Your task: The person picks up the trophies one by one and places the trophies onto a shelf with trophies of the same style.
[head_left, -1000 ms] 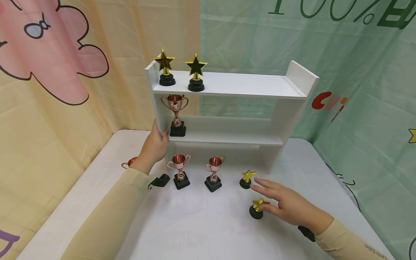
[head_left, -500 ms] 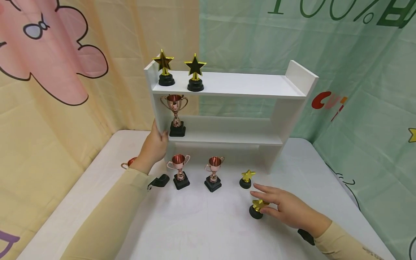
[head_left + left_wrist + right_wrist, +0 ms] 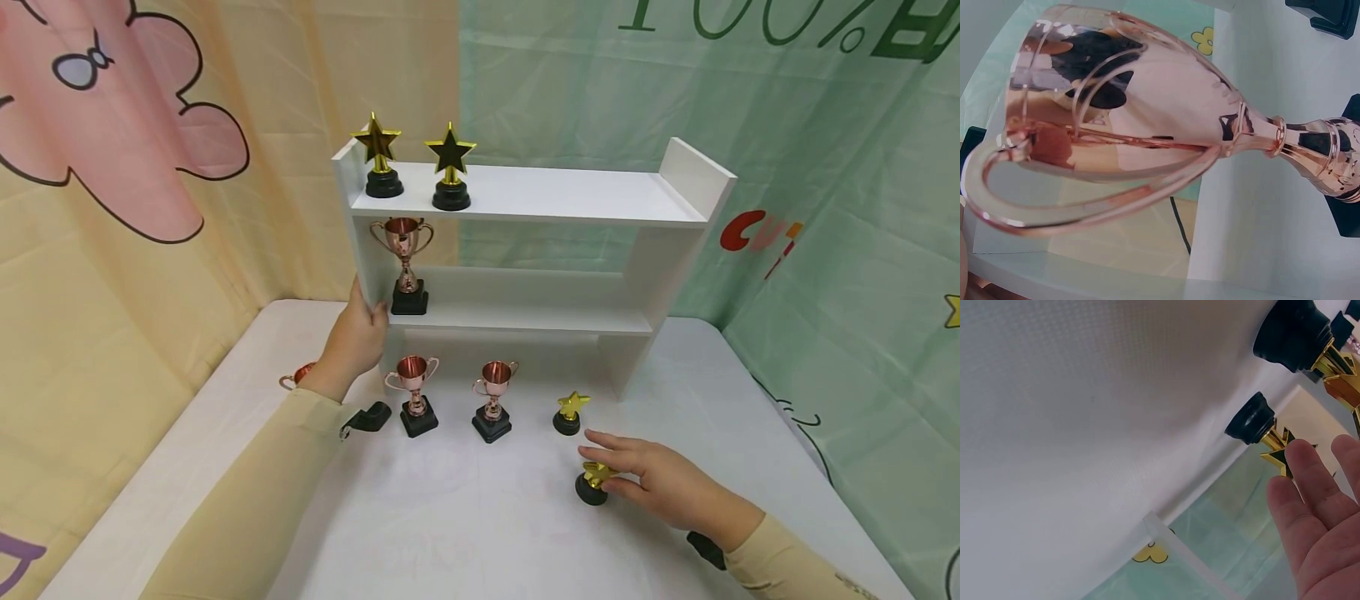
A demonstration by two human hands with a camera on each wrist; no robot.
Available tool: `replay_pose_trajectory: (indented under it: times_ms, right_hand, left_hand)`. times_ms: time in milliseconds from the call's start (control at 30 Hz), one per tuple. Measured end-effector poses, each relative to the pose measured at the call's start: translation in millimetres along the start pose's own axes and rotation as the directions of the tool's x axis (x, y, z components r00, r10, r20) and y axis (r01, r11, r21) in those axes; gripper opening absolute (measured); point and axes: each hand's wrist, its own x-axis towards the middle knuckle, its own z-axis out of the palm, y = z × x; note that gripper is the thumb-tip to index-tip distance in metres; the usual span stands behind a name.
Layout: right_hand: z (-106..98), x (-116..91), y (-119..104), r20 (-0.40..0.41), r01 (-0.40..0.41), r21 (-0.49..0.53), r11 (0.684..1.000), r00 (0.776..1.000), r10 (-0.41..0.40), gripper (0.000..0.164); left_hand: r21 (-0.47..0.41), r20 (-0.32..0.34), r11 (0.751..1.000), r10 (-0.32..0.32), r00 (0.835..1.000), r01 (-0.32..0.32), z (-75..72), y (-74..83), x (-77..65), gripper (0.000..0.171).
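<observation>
My left hand (image 3: 358, 333) grips the left side panel of a white shelf unit (image 3: 540, 196), thumb on its front edge. My right hand (image 3: 637, 471) lies on the table with straight fingers (image 3: 1310, 487) resting on a small gold star trophy (image 3: 592, 482) with a black base. A second star trophy (image 3: 570, 411) stands just beyond it. Two rose-gold cups (image 3: 414, 396) (image 3: 495, 400) stand on the table in front of the shelf. Another rose-gold cup (image 3: 1135, 119) fills the left wrist view.
Two star trophies (image 3: 377, 154) (image 3: 450, 165) stand on the top shelf, and one cup (image 3: 405, 258) on the middle shelf at its left end. A further cup (image 3: 298, 375) is half hidden behind my left wrist. Printed curtains hang round the white table (image 3: 465, 517).
My right hand has drawn back a little and settled onto the nearer star trophy. The left hand has stayed on the shelf's side.
</observation>
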Motion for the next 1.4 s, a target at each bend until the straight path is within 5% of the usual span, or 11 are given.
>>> replay_pose_trajectory:
  times_ms: [800,1400]
  right_hand:
    - [8.9,0.7,8.4,-0.066,0.042,0.036,0.998,0.997,-0.04,0.045]
    - [11.4,2.2,7.6,-0.038,-0.027,0.061,0.998,0.999,0.029,0.043]
  left_hand:
    - [-0.004,0.007,1.0,-0.006,1.0,0.006,-0.3,1.2,-0.6,0.067]
    - [-0.011,0.012,1.0,-0.01,1.0,0.01,-1.1,2.4,-1.4,0.068]
